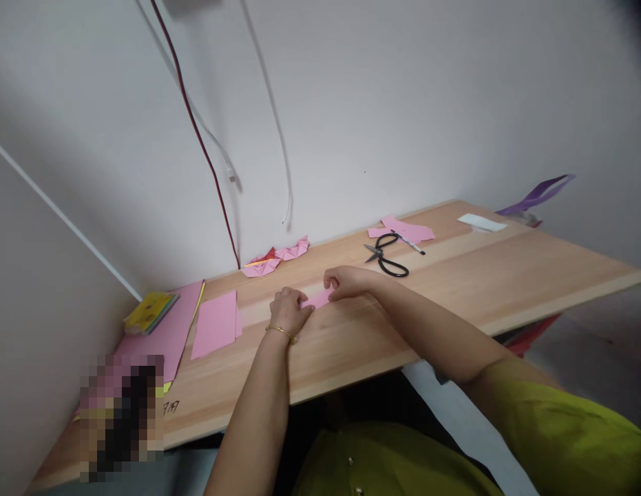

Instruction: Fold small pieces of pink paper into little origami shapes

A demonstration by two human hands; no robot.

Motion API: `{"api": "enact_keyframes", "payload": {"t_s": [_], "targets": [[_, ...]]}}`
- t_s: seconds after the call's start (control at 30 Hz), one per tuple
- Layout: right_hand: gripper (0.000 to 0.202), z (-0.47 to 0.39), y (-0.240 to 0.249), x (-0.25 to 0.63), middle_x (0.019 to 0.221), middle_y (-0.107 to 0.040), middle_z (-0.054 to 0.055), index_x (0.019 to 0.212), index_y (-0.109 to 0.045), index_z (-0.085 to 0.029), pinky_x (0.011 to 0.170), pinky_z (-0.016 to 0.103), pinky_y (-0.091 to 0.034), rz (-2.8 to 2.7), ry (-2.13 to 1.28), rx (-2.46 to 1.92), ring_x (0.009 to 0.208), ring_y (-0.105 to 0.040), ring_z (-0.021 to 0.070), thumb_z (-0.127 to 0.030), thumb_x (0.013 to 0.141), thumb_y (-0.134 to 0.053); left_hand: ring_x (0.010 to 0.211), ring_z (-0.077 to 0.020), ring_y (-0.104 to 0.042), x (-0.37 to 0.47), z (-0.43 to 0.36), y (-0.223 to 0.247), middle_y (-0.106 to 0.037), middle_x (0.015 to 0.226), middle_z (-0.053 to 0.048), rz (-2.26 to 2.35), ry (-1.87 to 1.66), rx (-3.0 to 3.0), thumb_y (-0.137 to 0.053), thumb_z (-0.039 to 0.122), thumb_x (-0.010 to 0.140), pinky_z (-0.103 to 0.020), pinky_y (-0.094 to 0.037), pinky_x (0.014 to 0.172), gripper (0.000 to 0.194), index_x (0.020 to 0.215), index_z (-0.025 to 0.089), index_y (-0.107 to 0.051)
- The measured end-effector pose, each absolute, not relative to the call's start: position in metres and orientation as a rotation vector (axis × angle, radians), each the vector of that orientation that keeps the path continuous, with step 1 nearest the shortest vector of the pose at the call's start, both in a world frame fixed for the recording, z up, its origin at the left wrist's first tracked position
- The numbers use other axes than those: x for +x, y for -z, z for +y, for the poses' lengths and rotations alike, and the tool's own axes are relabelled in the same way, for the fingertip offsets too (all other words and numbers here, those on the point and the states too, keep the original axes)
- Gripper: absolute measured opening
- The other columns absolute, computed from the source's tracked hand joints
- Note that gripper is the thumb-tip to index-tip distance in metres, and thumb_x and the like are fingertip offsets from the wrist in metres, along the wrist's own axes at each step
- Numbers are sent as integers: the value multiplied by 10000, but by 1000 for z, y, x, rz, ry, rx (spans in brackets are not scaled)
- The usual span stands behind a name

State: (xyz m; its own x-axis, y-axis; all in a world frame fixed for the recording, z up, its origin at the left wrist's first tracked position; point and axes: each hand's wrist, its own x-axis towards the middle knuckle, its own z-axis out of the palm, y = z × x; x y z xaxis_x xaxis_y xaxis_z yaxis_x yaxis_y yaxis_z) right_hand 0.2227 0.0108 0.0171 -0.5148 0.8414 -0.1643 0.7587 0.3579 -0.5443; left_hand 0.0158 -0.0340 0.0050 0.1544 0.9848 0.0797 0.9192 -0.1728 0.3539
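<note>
A small strip of pink paper [319, 299] lies on the wooden table between my two hands. My left hand [289, 310], with a thin bracelet at the wrist, has its fingers curled on the strip's left end. At the right end, my right hand [345, 282] pinches the paper between thumb and bent fingers. Beyond my right hand rest black-handled scissors [387, 255] with open blades. Folded pink paper pieces [276, 258] lie near the wall, past my left hand. A stack of flat pink sheets [215, 324] is left of my left hand.
Pink scraps [410, 229] and a pen [410, 244] lie by the scissors. A white strip [481, 222] and a purple ribbon [537, 196] are at the far right. On the left, a yellow packet [151, 312] sits on large pink sheets [180, 310]. Cables [201, 138] hang down the wall.
</note>
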Motion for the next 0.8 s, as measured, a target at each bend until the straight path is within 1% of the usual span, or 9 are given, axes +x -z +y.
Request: {"api": "enact_keyframes", "payload": {"t_s": [0.07, 0.17, 0.27, 0.33, 0.4, 0.53, 0.6, 0.67, 0.8], "targets": [[415, 10, -16, 219, 928, -613, 34, 991, -581, -206, 601, 214, -382, -2456, -764, -1470, 768, -557, 156, -357, 613, -660, 918, -203, -492, 17, -34, -6, -571, 922, -56, 1847, -452, 2196, -649, 360, 667, -318, -378, 795, 219, 818, 202, -627], [439, 8, -15, 215, 991, -604, 52, 1015, -604, -227, 722, 252, -384, -2475, -648, -1413, 907, -535, 204, -360, 604, -678, 864, -172, -502, 18, -35, -7, -578, 881, -35, 1800, -522, 2172, -661, 306, 645, -283, -381, 753, 183, 774, 192, -596], [349, 7, -15, 212, 1006, -612, 45, 988, -630, -239, 787, 268, -362, -2501, -632, -1279, 965, -512, 209, -334, 653, -643, 762, -141, -507, 18, -34, -6, -580, 787, -2, 1735, -573, 2135, -641, 255, 640, -263, -385, 703, 142, 735, 187, -561], [237, 6, -16, 211, 975, -628, 34, 919, -649, -220, 775, 252, -356, -2495, -671, -1217, 930, -529, 183, -297, 703, -589, 693, -125, -501, 18, -34, -4, -568, 716, 20, 1703, -589, 2105, -616, 242, 650, -257, -388, 679, 111, 722, 186, -552], [179, 5, -18, 210, 916, -645, 23, 858, -653, -197, 735, 231, -352, -2468, -716, -1202, 863, -549, 156, -263, 730, -548, 657, -116, -496, 18, -34, -3, -562, 687, 32, 1676, -620, 2086, -606, 240, 656, -252, -391, 664, 109, 740, 187, -561], [158, 3, -20, 207, 839, -655, 12, 810, -654, -178, 682, 212, -336, -2429, -723, -1194, 789, -557, 136, -246, 727, -537, 716, -126, -525, 19, -33, 0, -603, 757, 6, 1570, -728, 2140, -562, 301, 726, -252, -400, 691, 160, 833, 195, -617], [154, 2, -20, 205, 823, -656, 8, 805, -654, -180, 673, 207, -333, -2432, -710, -1181, 772, -556, 130, -237, 724, -536, 770, -140, -537, 19, -32, 0, -618, 779, -13, 1535, -757, 2205, -520, 303, 764, -261, -401, 729, 168, 812, 198, -642], [166, 2, -18, 204, 809, -654, 4, 834, -651, -186, 664, 205, -332, -2420, -694, -1179, 746, -554, 124, -248, 725, -542, 801, -148, -542, 20, -31, 1, -625, 785, -24, 1523, -786, 2256, -505, 270, 772, -266, -399, 754, 163, 778, 195, -650], [180, 1, -17, 202, 813, -644, 10, 832, -642, -180, 663, 204, -336, -2432, -652, -1072, 743, -545, 123, -303, 748, -542, 802, -153, -548, 21, -32, -2, -631, 788, -33, 1523, -793, 2287, -501, 250, 775, -273, -403, 768, 163, 777, 198, -656]]}}
